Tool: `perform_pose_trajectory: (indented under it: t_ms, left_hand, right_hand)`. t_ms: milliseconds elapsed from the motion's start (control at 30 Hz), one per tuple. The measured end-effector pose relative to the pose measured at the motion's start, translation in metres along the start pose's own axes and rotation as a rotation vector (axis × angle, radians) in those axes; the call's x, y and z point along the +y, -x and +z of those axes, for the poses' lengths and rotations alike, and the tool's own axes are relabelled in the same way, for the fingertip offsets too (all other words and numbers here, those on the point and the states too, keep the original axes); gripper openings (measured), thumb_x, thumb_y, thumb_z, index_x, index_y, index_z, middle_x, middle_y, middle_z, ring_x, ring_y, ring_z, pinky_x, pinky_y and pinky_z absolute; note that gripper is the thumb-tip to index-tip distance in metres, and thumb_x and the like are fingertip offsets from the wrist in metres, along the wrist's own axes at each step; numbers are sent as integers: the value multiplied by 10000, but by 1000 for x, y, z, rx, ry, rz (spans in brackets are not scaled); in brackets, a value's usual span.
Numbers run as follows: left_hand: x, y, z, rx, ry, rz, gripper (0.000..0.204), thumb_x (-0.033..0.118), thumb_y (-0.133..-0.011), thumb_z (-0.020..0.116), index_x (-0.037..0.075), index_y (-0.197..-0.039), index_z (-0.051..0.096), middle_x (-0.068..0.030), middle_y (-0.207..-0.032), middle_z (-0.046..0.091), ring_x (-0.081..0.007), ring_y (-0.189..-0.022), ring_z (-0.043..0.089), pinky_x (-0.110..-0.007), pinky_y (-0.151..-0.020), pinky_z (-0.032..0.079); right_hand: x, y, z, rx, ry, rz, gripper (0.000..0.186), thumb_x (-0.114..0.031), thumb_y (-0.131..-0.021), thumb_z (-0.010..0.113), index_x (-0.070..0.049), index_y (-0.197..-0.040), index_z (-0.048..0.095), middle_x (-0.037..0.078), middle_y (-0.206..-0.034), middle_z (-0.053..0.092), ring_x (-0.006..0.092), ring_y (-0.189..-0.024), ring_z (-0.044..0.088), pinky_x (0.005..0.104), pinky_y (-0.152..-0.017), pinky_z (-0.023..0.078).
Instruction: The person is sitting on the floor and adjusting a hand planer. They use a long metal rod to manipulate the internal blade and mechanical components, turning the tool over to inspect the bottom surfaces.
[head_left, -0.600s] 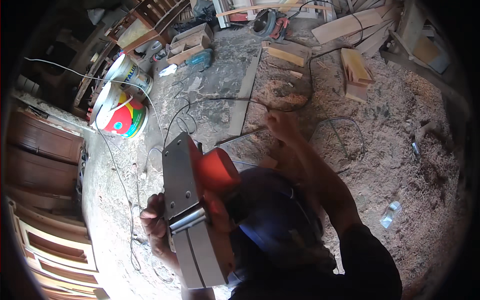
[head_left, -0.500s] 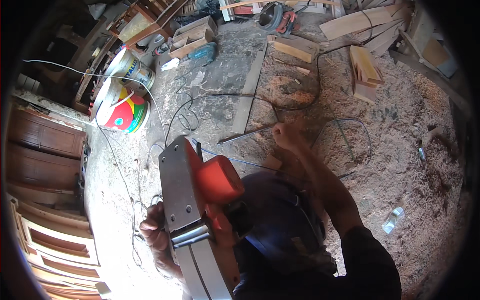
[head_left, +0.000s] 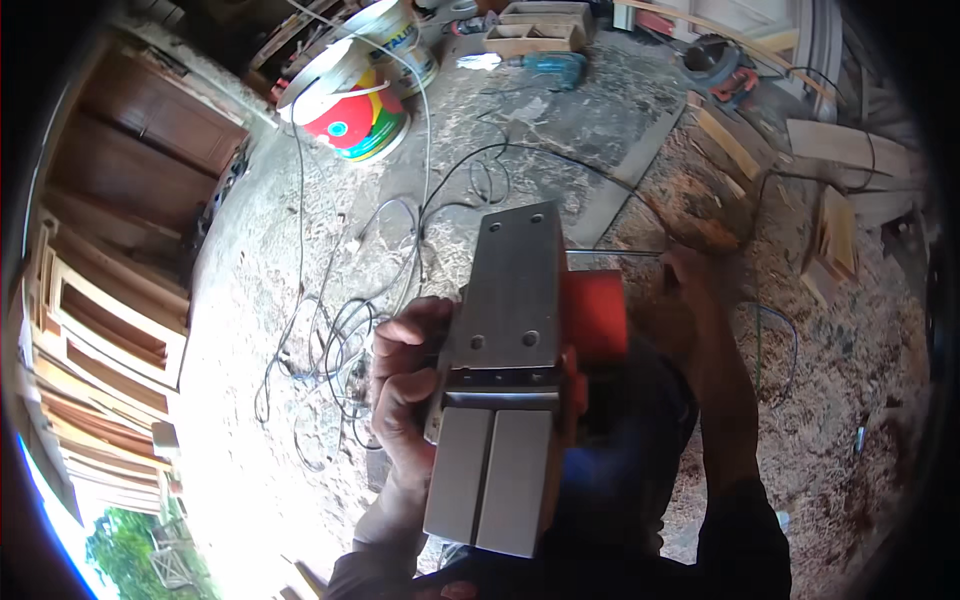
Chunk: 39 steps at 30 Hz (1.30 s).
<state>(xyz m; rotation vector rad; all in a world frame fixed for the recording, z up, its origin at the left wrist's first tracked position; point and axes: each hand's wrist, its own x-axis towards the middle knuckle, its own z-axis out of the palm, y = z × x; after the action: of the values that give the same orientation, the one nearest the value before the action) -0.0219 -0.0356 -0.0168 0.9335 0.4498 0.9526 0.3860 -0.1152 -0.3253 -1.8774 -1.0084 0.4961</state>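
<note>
An orange-red electric hand planer is turned over, its flat metal sole facing up towards me. Across the sole the blade slot lies between a plate with screw holes and a paler grooved plate. My left hand is closed round the planer's left side, fingers bent over the edge. Beyond the planer, to its right, my right hand is closed on a long thin metal rod. The rod points left behind the planer; its exact kind does not show. The planer's body hides part of my lap.
Tangled cords lie on the floor to the left. Paint buckets, a teal power drill and a wooden box stand farther off. Wood offcuts and shavings cover the right side. Wooden frames lean at the left.
The planer and my left hand have shifted right and up in the picture, and the sole now faces me more squarely. My right hand still grips the rod. The view has turned leftward.
</note>
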Motion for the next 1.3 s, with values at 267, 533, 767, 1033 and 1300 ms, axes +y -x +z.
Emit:
perform_pose_trajectory:
  t_ms: [267,533,767,1033,1300]
  left_hand:
    - [-2,7,-6,-2,230,38,483,-53,-652,454,51,-1121,512,-134,-1307,515,-247,-1233,520,-396,-1074,430]
    - [8,17,-1,-2,94,50,302,3,-819,452,32,-1111,525,-149,-1279,560,-242,-1192,563,-381,-1063,432]
    - [11,32,-5,-4,50,145,324,-22,-802,430,25,-1111,514,-156,-1283,552,-242,-1174,579,-383,-1040,458]
    - [-1,28,-4,-157,275,204,382,-93,-744,424,38,-1096,496,-123,-1275,500,-225,-1267,483,-357,-1084,381]
    - [-3,24,-5,-124,203,152,360,-94,-754,424,44,-1077,502,-112,-1258,510,-224,-1251,486,-346,-1059,394]
  right_hand:
    - [-141,67,-28,144,-1246,253,219,-153,-960,611,-25,-1138,597,10,-718,508,139,-646,510,327,-598,435]
    - [-222,57,27,160,-1291,128,261,-219,-988,593,-27,-1165,604,-7,-720,486,111,-616,457,289,-577,389]
    - [-238,17,-32,428,-1114,-84,353,-267,-1009,577,-17,-1258,584,-19,-744,474,86,-601,420,271,-570,353]
    - [-482,66,-151,289,-633,-776,396,-219,-1023,547,22,-1336,513,11,-725,502,62,-512,396,208,-467,276]
    - [-596,11,-174,-199,-213,-1094,303,-179,-998,652,-79,-1280,604,-6,-928,551,33,-564,445,179,-418,353]
